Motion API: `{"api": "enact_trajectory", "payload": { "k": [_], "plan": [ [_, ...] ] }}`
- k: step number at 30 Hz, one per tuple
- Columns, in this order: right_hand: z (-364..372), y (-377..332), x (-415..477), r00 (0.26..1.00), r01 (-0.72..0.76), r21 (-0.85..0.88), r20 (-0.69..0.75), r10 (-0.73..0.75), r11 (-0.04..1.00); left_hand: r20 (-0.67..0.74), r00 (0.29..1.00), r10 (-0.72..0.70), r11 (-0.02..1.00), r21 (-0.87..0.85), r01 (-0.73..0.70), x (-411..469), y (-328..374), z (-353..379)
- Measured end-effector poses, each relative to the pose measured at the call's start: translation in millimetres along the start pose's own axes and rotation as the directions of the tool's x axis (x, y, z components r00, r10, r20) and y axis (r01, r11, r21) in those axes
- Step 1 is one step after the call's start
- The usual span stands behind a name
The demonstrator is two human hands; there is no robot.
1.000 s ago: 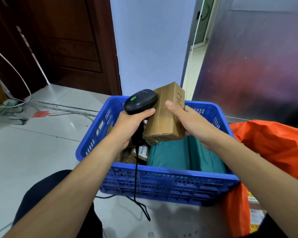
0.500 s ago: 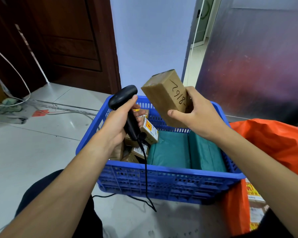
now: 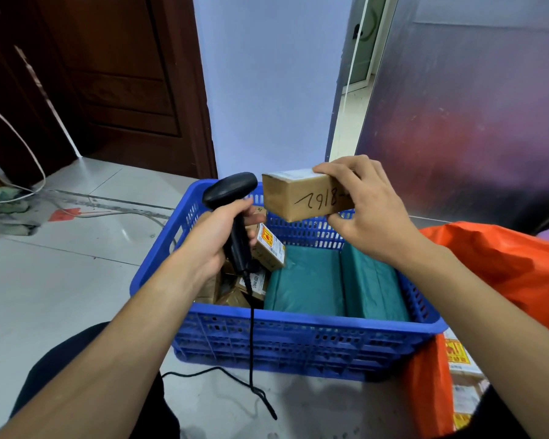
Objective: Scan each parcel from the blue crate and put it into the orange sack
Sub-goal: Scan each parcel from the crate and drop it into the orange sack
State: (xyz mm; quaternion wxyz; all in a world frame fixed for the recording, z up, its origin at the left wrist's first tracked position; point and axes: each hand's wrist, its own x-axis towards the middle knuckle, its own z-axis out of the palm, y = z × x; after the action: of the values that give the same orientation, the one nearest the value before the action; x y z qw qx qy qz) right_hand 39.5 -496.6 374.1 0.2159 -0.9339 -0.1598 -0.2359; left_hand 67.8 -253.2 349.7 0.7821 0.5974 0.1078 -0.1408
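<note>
My right hand point(image 3: 370, 213) grips a small brown cardboard parcel point(image 3: 301, 196) with handwritten numbers, held level above the far rim of the blue crate point(image 3: 298, 340). A white label shows on the parcel's top face. My left hand point(image 3: 216, 239) grips the handle of a black barcode scanner point(image 3: 232, 191), whose head sits just left of the parcel. Inside the crate lie two green plastic-wrapped parcels point(image 3: 308, 280) and several small brown boxes point(image 3: 268, 245) at the left. The orange sack point(image 3: 514, 267) stands open to the right of the crate.
The scanner's black cable point(image 3: 251, 350) hangs over the crate's front wall onto the tiled floor. Labelled parcels point(image 3: 460, 359) show inside the sack at lower right. A dark wooden door point(image 3: 114, 77) and white cables point(image 3: 29, 160) are at the left.
My right hand has turned the parcel from tilted on end to level, with the label face up. My left hand has moved the scanner from against the parcel to the parcel's left.
</note>
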Motion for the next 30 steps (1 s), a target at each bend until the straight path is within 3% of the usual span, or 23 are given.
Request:
{"api": "enact_trajectory", "payload": {
  "k": [12, 30],
  "plan": [
    [5.1, -8.4, -0.3, 0.975, 0.153, -0.119, -0.144, -0.169, 0.981, 0.079, 0.997, 0.009, 0.999, -0.034, -0.007, -0.6, -0.1, 4.3],
    [-1.7, -4.9, 0.5, 0.962, 0.149, -0.212, -0.197, -0.192, 0.966, 0.068, 0.998, -0.002, 0.999, -0.033, 0.004, 0.8, -1.6, 4.3]
  ]
}}
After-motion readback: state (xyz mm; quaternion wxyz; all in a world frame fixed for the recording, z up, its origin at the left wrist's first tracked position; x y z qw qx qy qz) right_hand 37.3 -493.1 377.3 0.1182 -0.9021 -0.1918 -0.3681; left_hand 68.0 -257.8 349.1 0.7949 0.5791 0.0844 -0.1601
